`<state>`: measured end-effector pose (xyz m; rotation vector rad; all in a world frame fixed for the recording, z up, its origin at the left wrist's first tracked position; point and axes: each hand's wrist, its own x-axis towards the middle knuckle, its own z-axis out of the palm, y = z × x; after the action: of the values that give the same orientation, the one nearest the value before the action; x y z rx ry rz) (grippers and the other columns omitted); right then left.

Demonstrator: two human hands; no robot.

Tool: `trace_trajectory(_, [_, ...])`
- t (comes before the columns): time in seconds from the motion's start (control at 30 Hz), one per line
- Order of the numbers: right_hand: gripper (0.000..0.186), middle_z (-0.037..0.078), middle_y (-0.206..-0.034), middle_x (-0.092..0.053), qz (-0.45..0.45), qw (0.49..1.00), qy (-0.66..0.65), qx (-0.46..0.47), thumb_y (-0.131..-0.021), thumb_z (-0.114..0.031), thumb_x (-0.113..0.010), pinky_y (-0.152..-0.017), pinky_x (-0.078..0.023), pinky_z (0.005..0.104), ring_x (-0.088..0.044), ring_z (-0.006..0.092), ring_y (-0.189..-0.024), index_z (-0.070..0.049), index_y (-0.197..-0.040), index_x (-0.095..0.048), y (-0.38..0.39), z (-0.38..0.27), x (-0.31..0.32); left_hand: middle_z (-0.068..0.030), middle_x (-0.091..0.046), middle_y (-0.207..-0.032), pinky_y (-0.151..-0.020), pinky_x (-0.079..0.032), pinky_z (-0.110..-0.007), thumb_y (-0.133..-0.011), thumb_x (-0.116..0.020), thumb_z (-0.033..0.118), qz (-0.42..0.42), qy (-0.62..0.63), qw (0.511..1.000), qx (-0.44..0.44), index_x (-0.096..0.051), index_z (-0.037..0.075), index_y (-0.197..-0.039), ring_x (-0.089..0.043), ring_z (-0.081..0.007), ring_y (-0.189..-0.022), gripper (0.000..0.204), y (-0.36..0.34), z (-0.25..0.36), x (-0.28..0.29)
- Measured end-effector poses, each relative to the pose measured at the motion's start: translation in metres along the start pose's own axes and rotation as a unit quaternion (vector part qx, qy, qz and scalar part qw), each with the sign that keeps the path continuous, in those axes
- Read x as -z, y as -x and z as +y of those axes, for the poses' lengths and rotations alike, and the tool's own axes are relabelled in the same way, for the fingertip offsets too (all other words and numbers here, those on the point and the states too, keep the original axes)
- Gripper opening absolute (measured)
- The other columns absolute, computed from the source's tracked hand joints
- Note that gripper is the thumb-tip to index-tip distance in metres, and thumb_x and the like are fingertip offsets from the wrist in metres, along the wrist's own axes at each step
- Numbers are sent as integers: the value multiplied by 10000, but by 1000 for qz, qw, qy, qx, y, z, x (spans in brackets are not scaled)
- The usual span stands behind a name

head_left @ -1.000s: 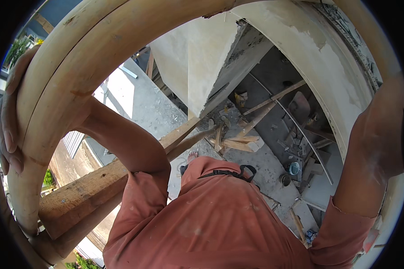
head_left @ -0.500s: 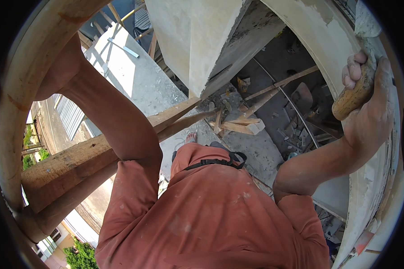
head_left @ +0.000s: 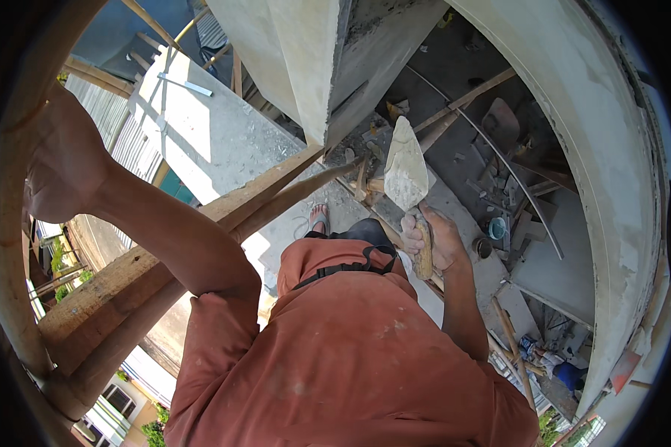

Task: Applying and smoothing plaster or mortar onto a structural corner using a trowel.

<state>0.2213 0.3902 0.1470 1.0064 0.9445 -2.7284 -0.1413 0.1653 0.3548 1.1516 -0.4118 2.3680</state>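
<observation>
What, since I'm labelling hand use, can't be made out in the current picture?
Head view, left hand: its fingers are mostly hidden by the hand itself, so whether they close around the curved pole is unclear.
Head view, trowel: part of its handle is covered by the right hand.
Head view, curved pole: its top is cut off by the upper edge.
Head view, blue bucket: too small to tell its contents.

You've got strong daylight: sun glares near-white on the left slab, shadow bars across it. Floor right of center sits in dim shade. Your trowel reads reasonably sharp. Fisheye bends the left pole; black vignette swallows your corners.
</observation>
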Motion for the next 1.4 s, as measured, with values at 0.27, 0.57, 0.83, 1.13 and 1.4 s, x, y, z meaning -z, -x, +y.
trace_trajectory(0.27, [448, -16, -663, -398, -82, 994, -67, -39, -999, -528, -443, -529, -364, 272, -410, 100, -537, -107, -865, -517, -14, -11, 30, -261, -382, -1487, -1180, -158, -591, -1022, -206, 539, 225, -322, 920, 7, -525, -11, -1342, -325, -429, -1398, 711, 129, -3, 28])
trace_trajectory(0.57, [332, -39, -716, -393, -135, 988, -67, -34, -971, -425, -577, -507, -393, 217, -425, 56, -579, -109, -921, -487, -46, -16, 18, -170, -610, -1277, -1073, -404, -402, -1020, -450, 342, 373, -413, 653, 513, -579, -13, -1264, -582, -276, -1192, 450, 324, 2, 31])
trace_trajectory(0.83, [261, -28, -711, -384, -178, 981, -61, -55, -979, -254, -603, -471, -396, 195, -410, 43, -549, -106, -843, -435, -81, -1, 5, -130, -631, -1220, -975, -465, -410, -1010, -370, 330, 790, -383, 424, 221, -524, 34, -1282, -623, -266, -1110, 430, 485, 87, 22])
trace_trajectory(1.13, [233, -4, -731, -381, -187, 968, -73, -148, -1023, -235, -517, -434, -402, 200, -386, 50, -526, -92, -870, -414, -94, 7, 43, -139, -427, -1468, -1158, -293, -458, -1034, -312, 454, 465, -465, 712, -246, -381, 35, -1446, -405, -317, -1354, 592, 373, 129, -13])
trace_trajectory(1.4, [215, -4, -728, -364, -226, 950, -42, -212, -1019, -216, -514, -554, -460, 242, -427, 78, -588, -108, -855, -428, -89, 36, 92, -140, -553, -1317, -1084, -352, -425, -1050, -324, 438, 574, -437, 587, -368, -485, 38, -1346, -499, -252, -1251, 522, 382, 68, 7])
